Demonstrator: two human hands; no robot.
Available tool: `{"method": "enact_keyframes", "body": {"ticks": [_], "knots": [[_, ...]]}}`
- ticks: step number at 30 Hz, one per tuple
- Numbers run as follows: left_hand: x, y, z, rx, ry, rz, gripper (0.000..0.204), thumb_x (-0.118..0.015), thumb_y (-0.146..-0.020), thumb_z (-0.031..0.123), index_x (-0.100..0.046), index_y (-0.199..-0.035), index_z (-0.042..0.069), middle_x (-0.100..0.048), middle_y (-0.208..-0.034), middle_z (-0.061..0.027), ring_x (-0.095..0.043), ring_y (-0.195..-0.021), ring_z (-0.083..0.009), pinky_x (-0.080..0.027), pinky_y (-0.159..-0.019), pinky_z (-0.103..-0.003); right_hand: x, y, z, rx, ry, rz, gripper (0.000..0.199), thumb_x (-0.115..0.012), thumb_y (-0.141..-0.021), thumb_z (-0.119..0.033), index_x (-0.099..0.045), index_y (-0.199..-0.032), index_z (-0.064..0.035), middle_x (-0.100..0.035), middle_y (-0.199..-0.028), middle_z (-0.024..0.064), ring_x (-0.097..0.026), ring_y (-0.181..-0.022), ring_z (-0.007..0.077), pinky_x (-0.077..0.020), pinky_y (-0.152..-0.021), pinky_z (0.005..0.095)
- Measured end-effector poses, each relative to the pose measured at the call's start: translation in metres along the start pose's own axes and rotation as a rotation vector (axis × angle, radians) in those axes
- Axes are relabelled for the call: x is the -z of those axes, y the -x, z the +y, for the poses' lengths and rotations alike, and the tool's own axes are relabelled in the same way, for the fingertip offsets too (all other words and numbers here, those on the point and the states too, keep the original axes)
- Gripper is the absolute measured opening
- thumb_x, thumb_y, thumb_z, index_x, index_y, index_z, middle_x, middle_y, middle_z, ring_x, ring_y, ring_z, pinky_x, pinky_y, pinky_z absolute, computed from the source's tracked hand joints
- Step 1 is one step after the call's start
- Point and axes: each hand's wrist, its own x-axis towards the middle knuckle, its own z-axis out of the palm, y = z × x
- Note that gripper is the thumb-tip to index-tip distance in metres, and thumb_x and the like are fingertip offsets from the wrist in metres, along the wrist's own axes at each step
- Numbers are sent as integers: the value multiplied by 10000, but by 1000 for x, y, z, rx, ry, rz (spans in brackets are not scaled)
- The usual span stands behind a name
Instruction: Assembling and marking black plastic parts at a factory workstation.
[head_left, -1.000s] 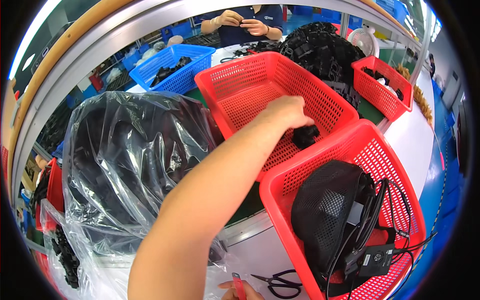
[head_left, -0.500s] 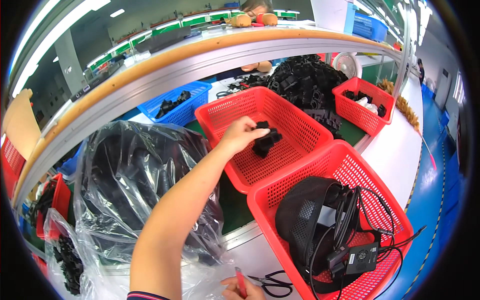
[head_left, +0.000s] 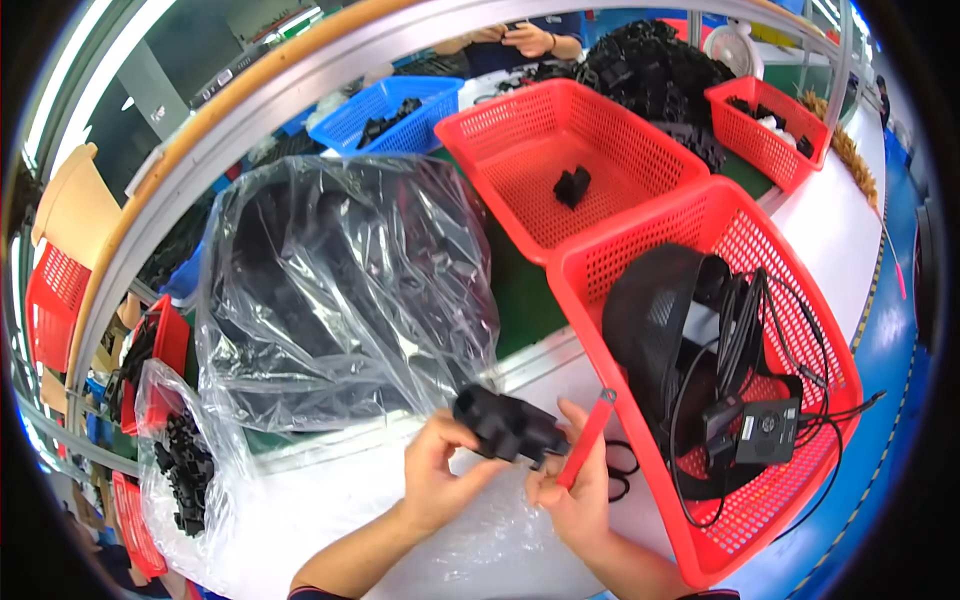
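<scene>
My left hand [head_left: 438, 470] grips a black moulded plastic part [head_left: 505, 425] by its left end, low over the white table. My right hand [head_left: 585, 490] is closed around a slim red tool [head_left: 588, 438], which slants upward and looks like a cutter knife; its working end is hidden by the fingers and the part. The right fingertips are at the right end of the black part. Beyond my hands, another black part [head_left: 572, 187] lies in the red perforated basket [head_left: 500, 190]. Black-handled scissors [head_left: 622, 470] lie partly hidden beside my right hand.
A clear plastic bag [head_left: 340, 300] of dark parts fills the left middle. The near red basket [head_left: 700, 560] holds a black mesh bag and cables. A blue basket [head_left: 345, 130], a black heap [head_left: 650, 70] and a co-worker's hands [head_left: 525, 40] are farther back.
My left hand has left the far red basket, where a black part now lies, and holds a black part near my right hand. The red tool has come up. The view has shifted.
</scene>
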Motion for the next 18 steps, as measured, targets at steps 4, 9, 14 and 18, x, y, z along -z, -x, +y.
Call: {"method": "enact_keyframes", "body": {"ticks": [4,9,14,18], "knots": [[-7,25,6,-43,-225,-22,346,-754,-668,102,-519,-908,18,-558,-1094,-158,-572,-991,-247,-467,-807,-323,12,-4,-4,-59,200,-205,621,-742,-688,-44,-397,-1204,-28,-452,-1101,59,-486,-930,110,-423,-750,239],[12,12,29,-9,6,-37,555,-768,-672,210,-513,-1119,3,-545,-1127,-151,-578,-976,-239,-485,-808,-334,17,-6,-1,49,340,-227,577,-826,-575,-127,-534,-1067,-50,-453,-1042,69,-483,-948,156,-421,-766,260],[22,20,40,384,-36,-126,442,-729,-715,185,-575,-1088,5,-577,-1047,-116,-587,-905,-202,-508,-747,-289,18,-3,13,350,699,-305,745,-849,-538,-258,-471,-1148,-59,-428,-1067,83,-485,-904,143,-419,-712,246],[26,13,45,35,-263,-83,384,-744,-677,95,-606,-1027,16,-587,-1031,-123,-586,-904,-202,-492,-740,-274,6,-1,4,31,224,-167,829,-838,-552,-307,-407,-1204,-33,-408,-1118,99,-490,-705,99,-378,-557,181]]}}
